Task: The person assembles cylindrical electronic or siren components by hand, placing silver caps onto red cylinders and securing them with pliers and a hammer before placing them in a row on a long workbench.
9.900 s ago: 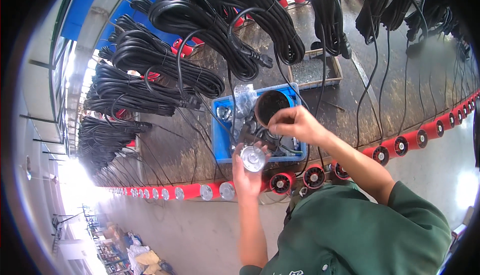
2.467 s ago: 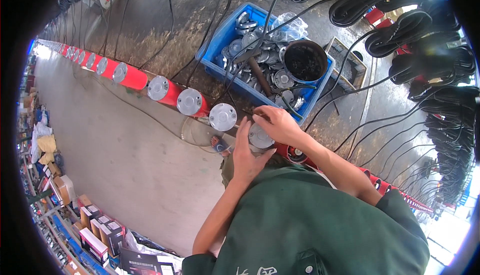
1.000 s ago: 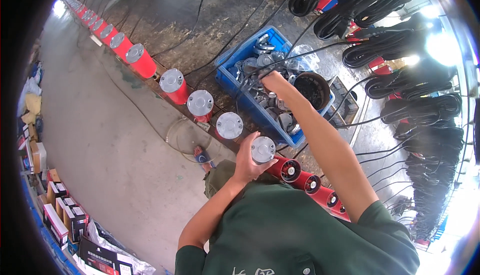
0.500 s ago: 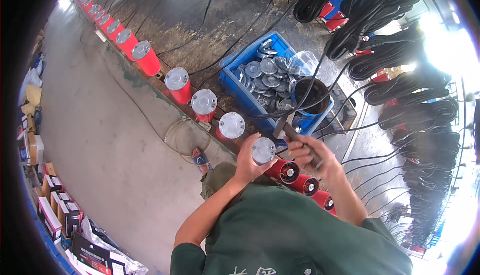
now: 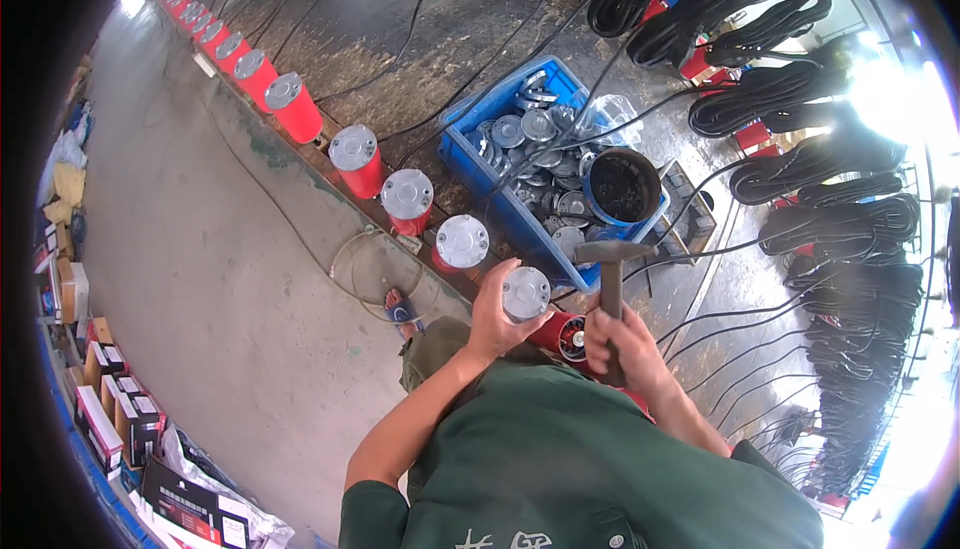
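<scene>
My left hand (image 5: 492,317) curls around a round grey metal cap (image 5: 526,293), thumb and fingers on its sides. Whatever is under this cap is mostly hidden. In my right hand (image 5: 632,347) is a hammer (image 5: 611,284), gripped by its handle with the head up. The hammer is just right of the cap and not touching it. Below the two hands lies a red cylinder (image 5: 572,337) with its open end showing dark parts inside. Beyond my left hand, another capped red cylinder (image 5: 462,243) stands in the row.
Capped red cylinders (image 5: 294,109) run in a long line toward the far left. A blue crate (image 5: 470,171) holds loose metal caps and a dark round pot (image 5: 622,187). Coiled black cables (image 5: 790,179) hang at the right, with strands crossing over the crate. Boxes (image 5: 138,427) stand at left.
My right hand has moved down slightly and turned the hammer, so its head now points up and lies crosswise, farther from the cap. My left hand stays on the cap.
</scene>
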### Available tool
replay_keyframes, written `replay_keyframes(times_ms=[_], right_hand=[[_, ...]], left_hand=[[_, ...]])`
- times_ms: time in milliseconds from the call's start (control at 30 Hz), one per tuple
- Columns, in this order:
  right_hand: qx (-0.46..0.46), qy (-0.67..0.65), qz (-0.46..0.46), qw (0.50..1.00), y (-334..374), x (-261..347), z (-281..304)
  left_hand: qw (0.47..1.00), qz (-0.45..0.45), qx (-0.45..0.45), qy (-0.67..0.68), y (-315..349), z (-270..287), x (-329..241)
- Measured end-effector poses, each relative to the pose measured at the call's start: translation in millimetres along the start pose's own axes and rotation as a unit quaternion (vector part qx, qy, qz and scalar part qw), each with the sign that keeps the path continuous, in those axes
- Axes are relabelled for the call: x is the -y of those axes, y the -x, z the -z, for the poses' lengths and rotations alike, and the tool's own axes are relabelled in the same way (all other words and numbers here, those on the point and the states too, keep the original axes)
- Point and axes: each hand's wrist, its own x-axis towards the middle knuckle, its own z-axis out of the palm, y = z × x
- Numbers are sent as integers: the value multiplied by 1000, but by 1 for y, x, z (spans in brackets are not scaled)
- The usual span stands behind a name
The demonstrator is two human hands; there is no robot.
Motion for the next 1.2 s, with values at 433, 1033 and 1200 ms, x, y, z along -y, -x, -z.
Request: replay_keyframes(times_ms=[433,1033,1200], right_hand=[[-92,655,220,717,-21,-46,28],[-93,638,207,736,-21,-42,19],[-99,663,170,722,-24,-42,18]], left_hand=[[1000,-10,3,-4,-2,1,0],[1000,-13,-4,3,4,0,7],[1000,11,-8,16,6,0,3]])
